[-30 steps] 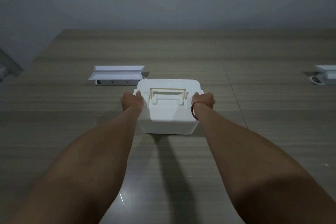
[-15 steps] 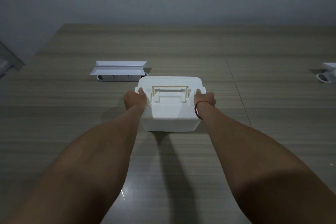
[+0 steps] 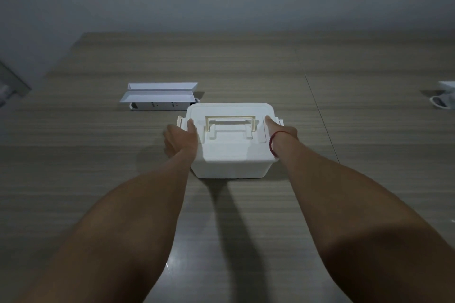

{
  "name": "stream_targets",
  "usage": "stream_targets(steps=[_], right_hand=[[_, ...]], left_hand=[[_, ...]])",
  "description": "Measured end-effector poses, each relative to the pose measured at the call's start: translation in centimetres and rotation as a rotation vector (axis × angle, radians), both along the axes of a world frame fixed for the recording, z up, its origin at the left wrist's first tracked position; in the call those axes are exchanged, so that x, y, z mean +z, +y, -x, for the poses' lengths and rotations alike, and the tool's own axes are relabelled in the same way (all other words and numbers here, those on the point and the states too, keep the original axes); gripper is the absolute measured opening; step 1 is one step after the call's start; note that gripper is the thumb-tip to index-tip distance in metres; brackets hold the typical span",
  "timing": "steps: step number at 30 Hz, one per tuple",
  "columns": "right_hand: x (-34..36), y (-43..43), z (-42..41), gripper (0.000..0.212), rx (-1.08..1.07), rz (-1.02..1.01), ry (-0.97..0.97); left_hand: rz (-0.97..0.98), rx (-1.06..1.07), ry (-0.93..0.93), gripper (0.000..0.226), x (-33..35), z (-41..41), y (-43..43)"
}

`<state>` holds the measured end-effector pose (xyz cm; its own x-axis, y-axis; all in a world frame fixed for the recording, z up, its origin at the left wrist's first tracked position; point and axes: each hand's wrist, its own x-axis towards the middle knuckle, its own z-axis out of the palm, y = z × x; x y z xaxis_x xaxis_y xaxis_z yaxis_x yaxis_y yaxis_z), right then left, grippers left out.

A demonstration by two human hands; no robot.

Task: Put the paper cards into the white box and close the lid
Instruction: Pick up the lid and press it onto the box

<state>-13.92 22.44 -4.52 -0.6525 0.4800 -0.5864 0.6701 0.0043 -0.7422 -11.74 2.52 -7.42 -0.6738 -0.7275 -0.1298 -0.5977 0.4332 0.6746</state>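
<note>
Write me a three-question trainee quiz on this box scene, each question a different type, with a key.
1. True or false: the lid sits on the white box.
2. Which wrist wears the red string? A left, B right.
3. Fill in: the left hand and right hand are at the box's two ____.

Key: 1 true. 2 B. 3 sides, thumbs on the lid by the side latches; the carry handle lies flat, untouched.

Dim, grainy light (bowed edges)
</note>
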Motion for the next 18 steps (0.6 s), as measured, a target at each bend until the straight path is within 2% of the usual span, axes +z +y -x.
stream_targets(steps=[3,8,11,14,18], right_hand=[[-0.2,-0.2,0.1,0.063,0.001,-0.153,0.049],[-0.8,0.1,-0.2,0.066,0.047,-0.248,0.079],[-1.1,0.0,-0.3,0.064,0.039,-0.26,0.088],[-1.1,-0.3,-0.3,0.058,0.035,-0.304,0.107],[-0.7,-0.6,-0.3,0.044,0.096,-0.42,0.125]], left_hand=[[0.112,-0.007,0.045,0.055,0.0,-0.4,-0.2],[-0.062,-0.045,0.104,0.05,-0.6,-0.1,-0.9],[-0.023,-0.103,0.154,0.042,-0.5,0.0,-0.8],[0.032,-0.122,0.177,0.043,-0.2,0.2,-0.6],[0.059,-0.113,0.175,0.041,-0.1,0.2,-0.4]])
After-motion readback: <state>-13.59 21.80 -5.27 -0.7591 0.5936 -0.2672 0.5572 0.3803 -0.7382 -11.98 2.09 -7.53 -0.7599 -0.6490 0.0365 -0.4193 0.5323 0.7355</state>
